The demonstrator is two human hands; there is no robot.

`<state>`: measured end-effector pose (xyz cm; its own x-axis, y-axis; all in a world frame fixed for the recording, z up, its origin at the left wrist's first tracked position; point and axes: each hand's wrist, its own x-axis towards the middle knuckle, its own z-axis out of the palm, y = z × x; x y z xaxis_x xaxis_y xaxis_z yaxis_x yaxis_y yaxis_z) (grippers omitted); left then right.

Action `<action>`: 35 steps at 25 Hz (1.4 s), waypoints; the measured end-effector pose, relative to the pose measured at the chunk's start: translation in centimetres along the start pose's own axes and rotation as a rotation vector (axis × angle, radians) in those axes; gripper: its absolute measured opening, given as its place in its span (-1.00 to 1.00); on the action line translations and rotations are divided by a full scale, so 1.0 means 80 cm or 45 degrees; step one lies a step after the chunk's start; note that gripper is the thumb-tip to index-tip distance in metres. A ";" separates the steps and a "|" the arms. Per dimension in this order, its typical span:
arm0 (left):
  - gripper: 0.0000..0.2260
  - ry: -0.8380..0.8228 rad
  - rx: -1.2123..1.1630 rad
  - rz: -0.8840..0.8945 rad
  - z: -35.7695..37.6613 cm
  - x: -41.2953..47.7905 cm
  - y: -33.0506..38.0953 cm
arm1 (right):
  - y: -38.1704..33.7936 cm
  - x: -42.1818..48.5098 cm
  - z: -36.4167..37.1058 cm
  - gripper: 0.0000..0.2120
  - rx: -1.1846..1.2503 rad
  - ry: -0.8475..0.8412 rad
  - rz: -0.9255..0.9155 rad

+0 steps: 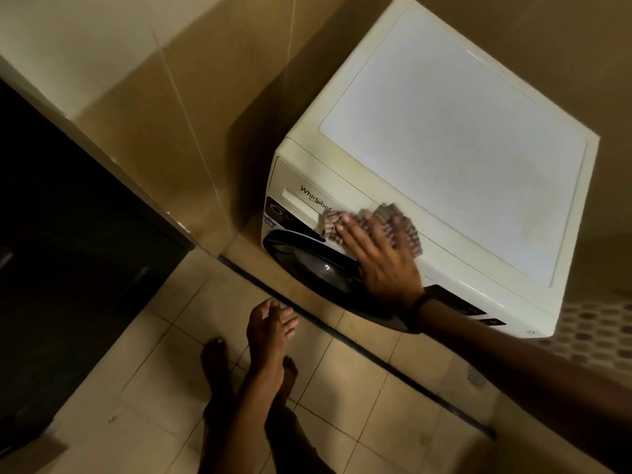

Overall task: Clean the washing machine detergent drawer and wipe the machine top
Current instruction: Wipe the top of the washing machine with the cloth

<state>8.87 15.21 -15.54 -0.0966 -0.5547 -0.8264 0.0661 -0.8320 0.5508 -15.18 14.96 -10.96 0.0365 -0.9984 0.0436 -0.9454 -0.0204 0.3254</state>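
Cream-white plastic forms the casing of the front-loading washing machine (345, 172), which stands in a corner against a beige tiled wall (164, 97) and is seen obliquely from above. The machine top (455, 138) is a pale, flat panel with nothing resting on it. The detergent drawer (302, 203) sits at the upper left of the front fascia, beside the printed brand name, and appears pushed in flush with the fascia. Below it lies the dark round door (314, 265), and a dark control strip (458, 304) runs along the right part of the fascia.

The right hand (379, 258) is laid flat on a patterned brown-and-white cloth (405, 227), pressing it against the fascia just right of the drawer, at the edge where front meets top. Its fingers (352, 234) are extended and spread over the cloth, not curled round it; motion blur here leaves it uncertain whether the thumb catches a fold. A dark band (415, 313) circles the wrist.

The left hand (270, 330) hangs free in front of the machine and below the door, touching nothing, with fingers loosely extended and slightly apart.

Two bare feet (215, 364) stand on the pale tiled floor (160, 388), near a dark strip that runs along the floor at the foot of the machine. A dark cabinet (51, 234) fills the left side of the view.
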 end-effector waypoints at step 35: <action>-0.82 -0.026 0.613 0.758 0.111 -0.046 0.040 | -0.021 -0.046 0.000 -0.36 0.282 0.118 0.840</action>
<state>0.58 14.56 -9.69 -0.1990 -0.9057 -0.3742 -0.3267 -0.2987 0.8967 -13.74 18.63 -11.68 -0.5492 -0.7977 0.2492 -0.8231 0.5678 0.0036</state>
